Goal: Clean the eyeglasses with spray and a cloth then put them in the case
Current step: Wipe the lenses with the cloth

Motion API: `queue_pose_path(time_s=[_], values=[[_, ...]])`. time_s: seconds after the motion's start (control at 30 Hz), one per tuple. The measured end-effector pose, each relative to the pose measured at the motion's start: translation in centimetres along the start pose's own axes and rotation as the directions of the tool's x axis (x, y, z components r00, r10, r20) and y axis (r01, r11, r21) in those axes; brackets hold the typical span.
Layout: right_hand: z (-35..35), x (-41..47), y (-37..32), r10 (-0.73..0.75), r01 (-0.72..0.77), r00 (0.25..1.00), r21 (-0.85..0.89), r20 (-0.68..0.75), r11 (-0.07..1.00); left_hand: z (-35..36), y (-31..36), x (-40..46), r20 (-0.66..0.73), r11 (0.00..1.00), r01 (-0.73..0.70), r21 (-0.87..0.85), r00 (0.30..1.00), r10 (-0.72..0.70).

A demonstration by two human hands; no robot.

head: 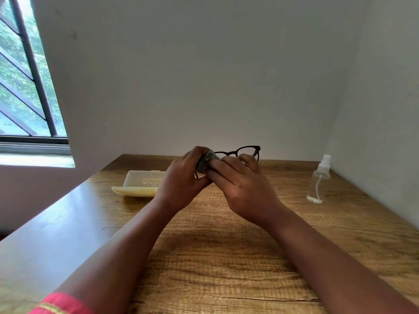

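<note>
mid-wipe: left hand (181, 177) and right hand (243, 182) both pinching grey cloth (207, 160) onto one lens of eyeglasses (240, 152), held up over worktop (226, 257) middle. next probably other lens, then open case (140, 183) near left edge. spray bottle (318, 181) at right edge.

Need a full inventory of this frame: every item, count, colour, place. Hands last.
eyeglasses: 1, dark frame, held above the table's far middle
cloth: 1, grey, pressed on the glasses' left side between both hands
case: 1, pale yellow, open, far left of table, partly behind left hand
spray bottle: 1, clear with white nozzle, upright, far right of table
table: 1, wood grain, fills foreground
window: 1, dark bars, upper left
sleeve: 1, pink, bottom left
left hand: 1, grips cloth
right hand: 1, holds glasses and cloth
</note>
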State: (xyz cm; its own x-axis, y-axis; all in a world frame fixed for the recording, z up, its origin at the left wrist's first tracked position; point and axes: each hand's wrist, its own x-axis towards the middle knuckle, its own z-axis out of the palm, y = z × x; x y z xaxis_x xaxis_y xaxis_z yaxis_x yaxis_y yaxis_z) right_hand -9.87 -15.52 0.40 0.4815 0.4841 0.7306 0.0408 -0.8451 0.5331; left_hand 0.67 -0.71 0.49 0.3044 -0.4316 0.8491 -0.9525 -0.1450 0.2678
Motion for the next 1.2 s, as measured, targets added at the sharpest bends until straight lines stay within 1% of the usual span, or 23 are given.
queue_pose_path(time_s=[0.07, 0.13, 0.2, 0.27, 0.33, 0.47, 0.57, 0.67, 0.8, 0.87, 0.93, 1.0, 1.1, 1.2], values=[[0.0, 0.0, 0.5, 0.046, -0.046, 0.999, -0.02, -0.012, 0.999, 0.0, 0.3, 0.1, -0.013, 1.0, 0.02, -0.021, 1.0, -0.02], [-0.1, -0.2, 1.2, 0.125, -0.125, 0.992, -0.039, -0.018, 0.991, 0.0, 0.4, 0.2, -0.027, 0.998, 0.046, -0.047, 0.999, -0.047], [-0.1, -0.5, 1.9, 0.171, -0.172, 0.985, -0.061, -0.017, 0.983, 0.0, 0.3, 0.1, -0.036, 0.998, 0.054, -0.032, 0.998, -0.056], [-0.2, -0.9, 2.4, 0.149, -0.149, 0.989, -0.089, -0.003, 0.985, 0.0, 0.2, 0.1, -0.036, 0.998, 0.056, -0.018, 0.998, -0.056], [-0.3, -1.2, 2.6, 0.095, -0.095, 0.995, -0.104, 0.002, 0.99, 0.0, 0.2, 0.1, -0.036, 0.998, 0.056, -0.011, 0.998, -0.056], [-0.5, -1.1, 1.7, -0.008, 0.008, 1.0, -0.026, 0.003, 1.0, -0.2, 0.3, 0.0, -0.041, 0.999, 0.038, -0.019, 0.998, -0.039], [-0.3, -0.9, 0.9, -0.025, 0.025, 0.999, 0.013, 0.033, 1.0, -0.1, 0.4, -0.2, -0.017, 0.999, 0.031, -0.014, 0.999, -0.031], [0.0, -0.6, 1.0, 0.043, -0.043, 0.998, -0.014, 0.039, 0.999, 0.0, 0.4, 0.0, -0.041, 0.998, 0.055, -0.026, 0.998, -0.056], [0.0, -0.7, 1.6, 0.204, -0.199, 0.978, -0.105, 0.041, 0.974, 0.0, 0.4, 0.1, -0.065, 0.996, 0.079, -0.026, 0.995, -0.081], [0.1, -0.9, 2.0, 0.227, -0.22, 0.973, -0.128, 0.043, 0.967, 0.0, 0.4, 0.1, -0.063, 0.997, 0.076, -0.016, 0.995, -0.077], [0.1, -1.0, 1.9, 0.204, -0.198, 0.978, -0.117, 0.04, 0.973, 0.0, 0.4, 0.1, -0.053, 0.997, 0.075, -0.022, 0.996, -0.076], [0.3, -0.7, 1.5, 0.142, -0.139, 0.989, -0.085, 0.035, 0.987, 0.1, 0.5, 0.2, -0.033, 0.998, 0.054, -0.034, 0.998, -0.055], [0.4, -0.2, 0.2, 0.042, -0.041, 0.998, -0.022, 0.051, 0.999, 0.1, 0.4, 0.0, -0.016, 1.0, 0.019, 0.016, 1.0, -0.019], [0.3, 0.1, 0.0, -0.002, 0.002, 0.998, -0.003, 0.059, 1.0, 0.0, 0.1, -0.1, -0.027, 0.999, 0.028, 0.04, 0.999, -0.027]])
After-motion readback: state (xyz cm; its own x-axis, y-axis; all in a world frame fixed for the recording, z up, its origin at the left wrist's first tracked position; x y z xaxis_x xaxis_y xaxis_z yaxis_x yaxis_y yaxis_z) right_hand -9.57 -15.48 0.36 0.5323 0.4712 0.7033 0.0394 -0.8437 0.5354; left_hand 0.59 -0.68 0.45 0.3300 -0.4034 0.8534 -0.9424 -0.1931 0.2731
